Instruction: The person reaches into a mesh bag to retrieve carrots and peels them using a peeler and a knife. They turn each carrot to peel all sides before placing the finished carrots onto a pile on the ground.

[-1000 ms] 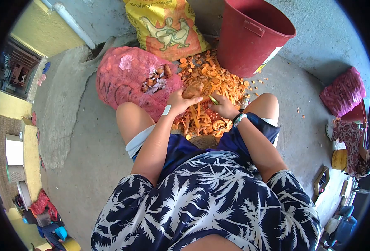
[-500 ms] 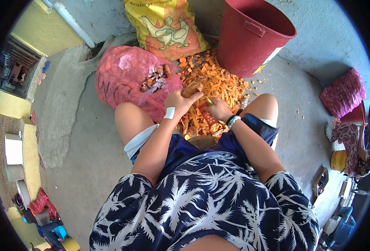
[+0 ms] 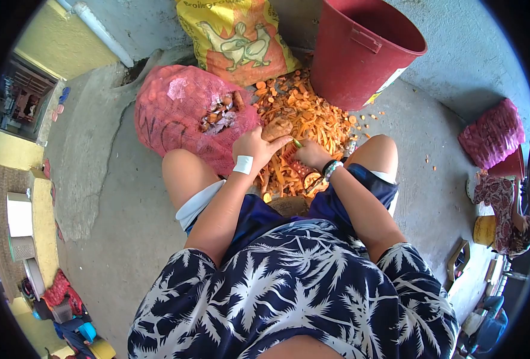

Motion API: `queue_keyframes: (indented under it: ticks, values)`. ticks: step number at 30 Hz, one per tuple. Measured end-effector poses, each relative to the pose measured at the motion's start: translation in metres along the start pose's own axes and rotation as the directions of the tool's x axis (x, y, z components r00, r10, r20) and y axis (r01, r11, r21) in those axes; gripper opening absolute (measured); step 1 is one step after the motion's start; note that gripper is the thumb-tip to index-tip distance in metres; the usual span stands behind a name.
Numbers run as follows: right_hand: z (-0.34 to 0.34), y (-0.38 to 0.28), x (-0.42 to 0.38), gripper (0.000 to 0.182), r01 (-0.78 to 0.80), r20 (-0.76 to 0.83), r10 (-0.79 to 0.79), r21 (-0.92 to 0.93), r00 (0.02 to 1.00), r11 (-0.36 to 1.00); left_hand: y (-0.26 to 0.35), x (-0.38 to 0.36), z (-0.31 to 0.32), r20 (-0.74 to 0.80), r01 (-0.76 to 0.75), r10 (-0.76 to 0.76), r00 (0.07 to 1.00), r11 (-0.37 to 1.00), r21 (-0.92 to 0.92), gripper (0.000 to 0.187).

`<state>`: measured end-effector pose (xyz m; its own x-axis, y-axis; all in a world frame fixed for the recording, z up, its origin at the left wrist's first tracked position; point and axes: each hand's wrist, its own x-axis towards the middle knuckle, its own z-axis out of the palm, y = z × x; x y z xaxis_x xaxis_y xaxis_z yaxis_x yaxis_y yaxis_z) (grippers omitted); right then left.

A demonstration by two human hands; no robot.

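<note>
Right hand (image 3: 313,155) has edged leftward, grip pinching perhaps a green handle (image 3: 297,143); left hand (image 3: 254,145) clasps a tuber (image 3: 278,127).

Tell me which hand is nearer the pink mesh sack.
Left: the left hand is by the right edge of the pink mesh sack; the right hand is farther right, over orange peelings.
</note>
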<state>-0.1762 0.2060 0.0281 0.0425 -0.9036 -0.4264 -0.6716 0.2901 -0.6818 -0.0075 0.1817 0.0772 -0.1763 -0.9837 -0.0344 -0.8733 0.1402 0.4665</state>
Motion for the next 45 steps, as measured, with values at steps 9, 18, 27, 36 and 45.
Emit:
queue_keyframes:
  ticks: [9, 18, 27, 36, 45]
  values:
    - [-0.001, 0.002, 0.018, 0.029, 0.122, -0.094, -0.124, -0.026, 0.988, 0.992, -0.015, 0.02, 0.019, -0.039, -0.116, 0.112, 0.993, 0.984, -0.134, 0.068]
    - [0.03, 0.077, 0.09, 0.024, 0.28, 0.108, -0.258, -0.384, 0.96, 0.88, -0.016, 0.029, 0.034, 0.071, -0.345, 0.392, 0.917, 0.869, -0.355, 0.066]
    - [0.013, 0.067, 0.075, 0.032, 0.143, 0.042, -0.139, -0.419, 0.989, 0.897, -0.05, 0.055, 0.042, -0.267, -0.378, 0.276, 0.923, 0.779, -0.5, 0.048]
    - [0.016, 0.031, 0.043, 0.017, -0.293, 0.146, 0.26, 0.614, 0.955, 0.733, -0.046, 0.042, 0.051, -0.029, 0.007, -0.111, 0.993, 0.309, -0.951, 0.035]
    - [0.019, 0.055, 0.054, 0.029, -0.116, -0.03, 0.179, 0.654, 0.983, 0.747, -0.055, 0.04, 0.044, 0.524, 0.361, 0.083, 0.847, 0.633, -0.685, 0.04]
